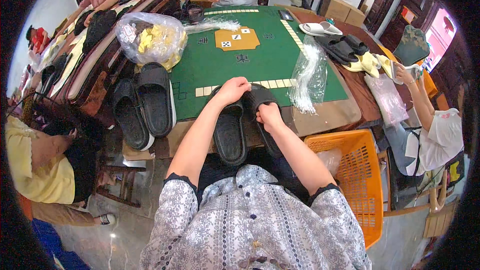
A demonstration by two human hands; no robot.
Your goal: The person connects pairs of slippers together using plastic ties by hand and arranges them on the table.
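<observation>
Two black slippers lie side by side at the table's near edge, toes pointing away from me. My left hand (236,91) reaches over the toe of the left slipper (230,137), its fingers pinched together beside the right slipper's strap. What those fingertips hold, if anything, is too small to make out. My right hand (270,116) is closed on the right slipper (259,96) at the opening of its strap, with some fingers hidden inside. Just to the right, a clear bag (320,65) spills thin white plastic strands (303,97) onto the table.
Another black slipper pair (156,100) stands left, below a clear bag with yellow pieces (150,42). Mahjong tiles (272,84) line the green table mat (200,70). An orange basket (367,185) stands at my right. More slippers (342,50) and people surround the table.
</observation>
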